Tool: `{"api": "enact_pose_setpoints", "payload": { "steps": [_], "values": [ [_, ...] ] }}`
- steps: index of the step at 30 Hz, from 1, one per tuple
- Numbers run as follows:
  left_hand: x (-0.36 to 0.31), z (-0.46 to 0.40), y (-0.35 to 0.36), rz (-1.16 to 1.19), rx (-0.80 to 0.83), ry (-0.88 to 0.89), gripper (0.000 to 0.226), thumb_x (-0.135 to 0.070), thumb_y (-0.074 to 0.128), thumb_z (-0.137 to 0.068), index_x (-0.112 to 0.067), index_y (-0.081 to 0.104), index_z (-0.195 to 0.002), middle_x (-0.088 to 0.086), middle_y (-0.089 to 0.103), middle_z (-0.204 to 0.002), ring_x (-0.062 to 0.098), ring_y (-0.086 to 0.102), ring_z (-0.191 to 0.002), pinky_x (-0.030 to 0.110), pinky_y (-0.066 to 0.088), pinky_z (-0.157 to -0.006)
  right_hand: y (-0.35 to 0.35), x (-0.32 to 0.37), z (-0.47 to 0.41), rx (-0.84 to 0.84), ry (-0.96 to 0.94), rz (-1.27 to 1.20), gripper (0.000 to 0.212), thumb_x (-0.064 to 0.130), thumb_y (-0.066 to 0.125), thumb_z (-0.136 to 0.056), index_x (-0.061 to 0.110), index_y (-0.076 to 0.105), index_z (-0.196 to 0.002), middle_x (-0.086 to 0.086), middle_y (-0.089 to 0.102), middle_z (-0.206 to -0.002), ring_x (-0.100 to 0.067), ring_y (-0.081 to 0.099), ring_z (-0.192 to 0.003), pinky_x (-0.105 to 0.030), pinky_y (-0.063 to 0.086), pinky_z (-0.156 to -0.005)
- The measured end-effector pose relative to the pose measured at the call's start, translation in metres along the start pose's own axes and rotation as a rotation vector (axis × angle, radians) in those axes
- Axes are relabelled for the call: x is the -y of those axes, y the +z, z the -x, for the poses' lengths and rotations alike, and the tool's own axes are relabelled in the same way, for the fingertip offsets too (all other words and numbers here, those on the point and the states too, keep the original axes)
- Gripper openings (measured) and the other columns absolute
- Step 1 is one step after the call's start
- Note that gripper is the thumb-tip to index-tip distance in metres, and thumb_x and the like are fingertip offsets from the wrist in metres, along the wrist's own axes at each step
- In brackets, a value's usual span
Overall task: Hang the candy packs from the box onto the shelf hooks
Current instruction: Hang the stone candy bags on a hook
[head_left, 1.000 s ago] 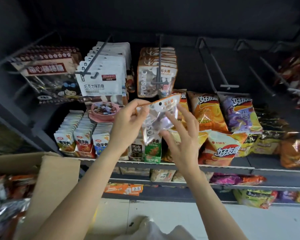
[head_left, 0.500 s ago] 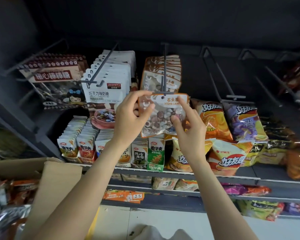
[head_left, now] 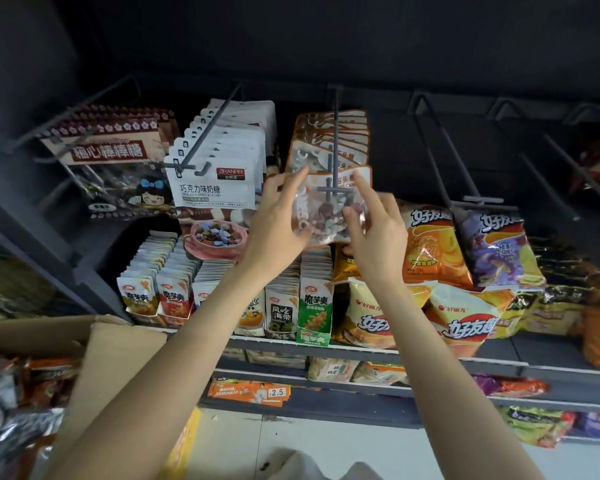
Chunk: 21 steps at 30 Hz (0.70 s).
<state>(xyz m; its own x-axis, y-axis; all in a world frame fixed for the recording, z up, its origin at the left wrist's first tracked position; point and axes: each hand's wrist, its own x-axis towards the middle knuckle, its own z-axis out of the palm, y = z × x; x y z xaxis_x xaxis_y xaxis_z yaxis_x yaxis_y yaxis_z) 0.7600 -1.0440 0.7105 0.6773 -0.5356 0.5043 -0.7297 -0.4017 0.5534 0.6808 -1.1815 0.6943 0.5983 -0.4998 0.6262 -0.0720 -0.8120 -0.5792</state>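
The candy pack (head_left: pixel 329 209) has moved onto the centre hook (head_left: pixel 335 161), apparently threaded. Left hand (head_left: pixel 278 226) and right hand (head_left: pixel 374 233) still pinch it; release remains.

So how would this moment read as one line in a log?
step: hanging | candy pack: on middle hook | both hands: holding pack

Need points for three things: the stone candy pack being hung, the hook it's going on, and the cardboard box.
stone candy pack (head_left: pixel 326 216), head view, on its clear front showing the candies.
hook (head_left: pixel 335 140), head view, on the straight rod above the pack.
cardboard box (head_left: pixel 118 344), head view, on the raised flap at lower left.
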Motion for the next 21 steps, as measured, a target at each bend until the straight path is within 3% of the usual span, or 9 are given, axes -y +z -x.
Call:
{"api": "enact_pose_setpoints", "payload": {
  "steps": [2, 5, 8, 10, 15, 19, 21],
  "values": [
    [0.002, -0.012, 0.009, -0.027, -0.015, -0.015, 0.09, -0.011, 0.079, -0.074, -0.015, 0.029, -0.149, 0.017, 0.034, -0.143, 0.02, 0.047, -0.121, 0.026, 0.04, -0.095, 0.006, -0.006, -0.015, 0.043, -0.017, 0.074, 0.052, 0.02, 0.065, -0.091, 0.022, 0.049, -0.14, -0.009, 0.056, -0.112, -0.011, 0.051, -0.073, -0.009, 0.031, -0.054],
    [0.011, -0.032, 0.023, -0.045, -0.057, -0.009, 0.091, -0.007, 0.079, -0.073, -0.011, 0.029, -0.149, 0.021, 0.034, -0.142, 0.025, 0.049, -0.12, 0.025, 0.041, -0.095, 0.011, -0.011, -0.034, 0.096, -0.017, 0.16, 0.061, 0.023, 0.067, -0.088, 0.026, 0.043, -0.144, -0.013, 0.048, -0.124, -0.022, 0.057, -0.09, -0.021, 0.038, -0.059],
    [0.018, -0.047, 0.035, -0.042, -0.097, 0.009, 0.09, -0.002, 0.079, -0.072, -0.009, 0.031, -0.148, 0.024, 0.033, -0.141, 0.026, 0.052, -0.116, 0.028, 0.044, -0.096, 0.016, -0.011, -0.047, 0.133, -0.004, 0.264, 0.068, 0.022, 0.066, -0.088, 0.029, 0.035, -0.148, -0.014, 0.043, -0.125, -0.026, 0.048, -0.106, -0.027, 0.041, -0.064],
    [0.02, -0.053, 0.039, -0.038, -0.099, 0.005, 0.094, -0.005, 0.081, -0.072, -0.011, 0.028, -0.149, 0.023, 0.031, -0.142, 0.027, 0.051, -0.119, 0.031, 0.046, -0.096, 0.019, -0.01, -0.051, 0.157, 0.018, 0.335, 0.071, 0.024, 0.066, -0.088, 0.029, 0.031, -0.15, -0.015, 0.041, -0.122, -0.028, 0.042, -0.106, -0.032, 0.044, -0.07],
    [0.014, -0.045, 0.038, -0.016, -0.117, -0.016, 0.096, -0.01, 0.078, -0.077, -0.014, 0.018, -0.152, 0.02, 0.024, -0.151, 0.027, 0.033, -0.138, 0.023, 0.032, -0.102, 0.016, -0.01, -0.035, 0.045, -0.05, 0.269, 0.06, 0.022, 0.072, -0.083, 0.012, 0.05, -0.138, -0.018, 0.051, -0.113, -0.032, 0.049, -0.098, -0.042, 0.046, -0.08],
    [0.0, -0.021, 0.023, 0.031, -0.075, -0.086, 0.09, -0.008, 0.067, -0.086, -0.017, 0.007, -0.153, 0.015, 0.011, -0.159, 0.023, 0.017, -0.145, 0.019, 0.022, -0.103, 0.01, -0.01, -0.007, 0.013, -0.117, 0.17, 0.051, 0.018, 0.066, -0.087, 0.008, 0.051, -0.135, -0.015, 0.053, -0.13, -0.032, 0.048, -0.121, -0.043, 0.043, -0.097],
    [-0.009, -0.004, 0.011, 0.078, -0.062, -0.105, 0.084, -0.008, 0.064, -0.088, -0.019, 0.011, -0.153, 0.012, 0.012, -0.159, 0.019, 0.016, -0.146, 0.013, 0.016, -0.105, 0.006, -0.006, 0.011, -0.004, -0.137, 0.137, 0.047, 0.019, 0.061, -0.092, 0.009, 0.05, -0.136, -0.012, 0.052, -0.138, -0.031, 0.04, -0.133, -0.042, 0.033, -0.111]
  ]
}}
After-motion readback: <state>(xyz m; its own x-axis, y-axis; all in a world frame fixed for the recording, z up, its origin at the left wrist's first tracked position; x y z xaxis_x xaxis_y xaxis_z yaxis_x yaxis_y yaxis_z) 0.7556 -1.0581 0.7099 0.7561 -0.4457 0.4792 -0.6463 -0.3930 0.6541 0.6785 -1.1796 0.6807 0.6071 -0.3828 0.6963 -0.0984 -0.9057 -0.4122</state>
